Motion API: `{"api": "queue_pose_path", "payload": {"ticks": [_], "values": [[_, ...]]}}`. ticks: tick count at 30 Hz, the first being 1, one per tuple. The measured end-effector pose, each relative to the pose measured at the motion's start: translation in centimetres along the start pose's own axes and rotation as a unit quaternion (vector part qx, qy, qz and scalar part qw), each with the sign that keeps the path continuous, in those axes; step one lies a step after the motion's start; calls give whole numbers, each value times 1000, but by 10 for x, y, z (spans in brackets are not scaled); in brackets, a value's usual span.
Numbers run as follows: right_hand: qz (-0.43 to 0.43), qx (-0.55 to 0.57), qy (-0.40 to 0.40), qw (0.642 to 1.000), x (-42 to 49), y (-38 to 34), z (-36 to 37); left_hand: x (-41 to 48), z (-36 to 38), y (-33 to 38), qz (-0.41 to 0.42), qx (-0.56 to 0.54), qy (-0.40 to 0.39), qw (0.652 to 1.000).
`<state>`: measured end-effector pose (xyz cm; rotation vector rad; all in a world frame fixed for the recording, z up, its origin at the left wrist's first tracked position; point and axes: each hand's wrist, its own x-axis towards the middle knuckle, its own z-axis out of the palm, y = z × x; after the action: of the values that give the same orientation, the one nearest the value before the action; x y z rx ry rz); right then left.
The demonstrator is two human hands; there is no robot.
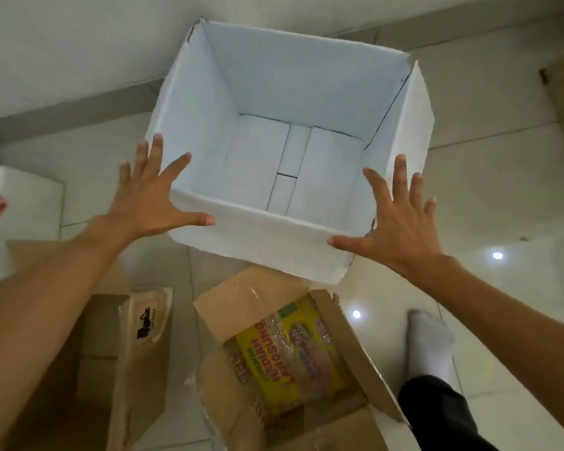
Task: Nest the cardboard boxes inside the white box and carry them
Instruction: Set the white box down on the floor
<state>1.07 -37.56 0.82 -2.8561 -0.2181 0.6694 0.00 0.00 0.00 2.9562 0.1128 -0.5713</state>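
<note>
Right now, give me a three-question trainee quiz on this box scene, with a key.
1. True or false: the white box already holds a cardboard box.
2. Multiple choice: where is the cardboard box with the yellow printed packaging?
A. inside the white box
B. on the floor, nearer the person than the white box
C. held in the left hand
3. Fill in: the left hand and right hand are spread open at the white box's two ____ corners.

Key:
1. False; only its white bottom flaps show.
2. B
3. near
</note>
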Motion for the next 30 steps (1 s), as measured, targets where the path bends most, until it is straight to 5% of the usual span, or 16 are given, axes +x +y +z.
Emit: {"api": "queue_pose_path", "payload": {"ticks": [13,19,23,26,30], "values": [[-35,47,-12,998,52,17,-8,-2,25,16,-73,12,76,994],[-3,171,-23,985,98,37,-41,5,14,32,-113,-81,234,962],[-6,278,-25,960,117,38,-42,22,19,21,-211,-215,176,937],[-11,251,-43,967,124,34,-29,28,29,28,-213,-371,105,898],[-3,205,-30,978,133,32,-22,36,33,34,-227,-407,117,877]]}}
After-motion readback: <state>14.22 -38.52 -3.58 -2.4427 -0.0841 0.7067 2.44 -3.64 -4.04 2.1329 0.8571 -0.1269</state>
